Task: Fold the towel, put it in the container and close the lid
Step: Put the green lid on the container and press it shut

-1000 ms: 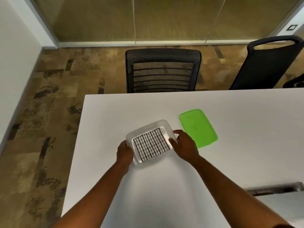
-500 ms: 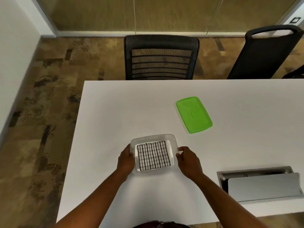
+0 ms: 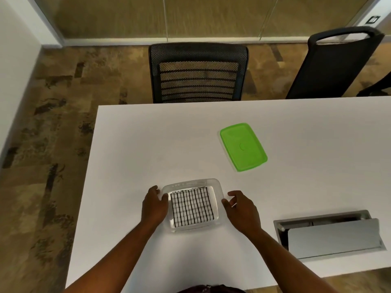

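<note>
On the white counter (image 3: pixel 131 161), the left hand (image 3: pixel 154 206) grips the clear container's (image 3: pixel 218 188) left wall; the right hand (image 3: pixel 243 210) hangs slack beside its right wall, touching nothing. The folded checked towel (image 3: pixel 191 206) lies inside. Farther right lies the green lid (image 3: pixel 243 146), off.

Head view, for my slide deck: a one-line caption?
Both hands, left hand and right hand, flank the clear container holding the folded towel; green lid lies apart.
</note>
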{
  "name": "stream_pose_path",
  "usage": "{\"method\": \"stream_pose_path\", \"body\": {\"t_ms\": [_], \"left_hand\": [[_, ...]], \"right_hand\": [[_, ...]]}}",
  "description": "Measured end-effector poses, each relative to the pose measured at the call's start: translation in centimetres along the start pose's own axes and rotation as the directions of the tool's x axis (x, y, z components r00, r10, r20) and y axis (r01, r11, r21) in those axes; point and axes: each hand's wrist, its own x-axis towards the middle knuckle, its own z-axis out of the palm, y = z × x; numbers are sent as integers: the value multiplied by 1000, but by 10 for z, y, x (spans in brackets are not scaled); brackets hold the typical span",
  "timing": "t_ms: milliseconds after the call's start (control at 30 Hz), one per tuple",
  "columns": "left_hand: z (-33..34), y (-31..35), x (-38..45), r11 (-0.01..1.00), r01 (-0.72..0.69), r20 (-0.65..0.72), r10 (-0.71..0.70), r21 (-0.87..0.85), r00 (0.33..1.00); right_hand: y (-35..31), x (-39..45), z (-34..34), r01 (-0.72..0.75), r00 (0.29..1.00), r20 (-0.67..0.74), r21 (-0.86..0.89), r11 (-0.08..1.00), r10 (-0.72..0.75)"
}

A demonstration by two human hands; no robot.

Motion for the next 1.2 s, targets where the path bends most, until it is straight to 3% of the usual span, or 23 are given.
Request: {"method": "stream_pose_path", "body": {"t_ms": [133,267,433,533,633,767,900,1200], "left_hand": [[6,32,16,985,-169,-90,172,44,981],[33,82,35,970,-241,-27,240,-43,970],[83,138,66,985,-132,147,147,-112,978],[113,158,82,983,3,241,41,-181,970],[145,172,95,963,125,313,-45,-240,949],[176,186,102,960,177,419,-72,-218,905],[181,199,100,954,215,451,-101,-208,887],[169,197,85,901,299,520,-99,-316,848]], "right_hand": [[3,30,-17,-33,994,-102,57,998,39],[5,77,-39,-93,987,-122,65,994,100],[12,133,-63,-76,975,-203,68,995,88],[16,162,-78,-79,970,-228,11,997,79],[26,189,-92,-103,974,-207,-62,993,88],[40,215,-102,-148,985,-102,-106,983,138],[47,224,-102,-169,986,-30,-102,980,166],[35,209,-99,-74,983,-162,55,996,82]]}}
